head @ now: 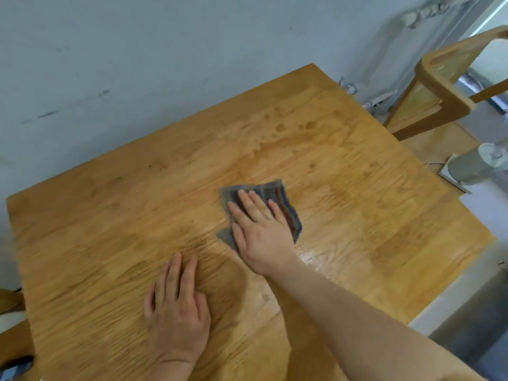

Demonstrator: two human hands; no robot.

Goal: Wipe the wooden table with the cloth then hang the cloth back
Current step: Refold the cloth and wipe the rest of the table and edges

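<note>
The wooden table (357, 204) fills most of the head view, its top marked with darker damp spots toward the far side and a shiny wet streak beside my right wrist. A grey striped cloth (277, 194) lies flat near the table's middle. My right hand (259, 232) presses flat on the cloth, fingers spread and pointing away from me, covering most of it. My left hand (177, 312) rests palm down on the bare wood nearer to me, left of the right forearm, holding nothing.
A grey wall (137, 64) runs along the table's far edge. A wooden chair (439, 86) stands past the right far corner. A white appliance (478, 166) sits on the floor to the right. Another chair's edge (11, 301) shows at the left.
</note>
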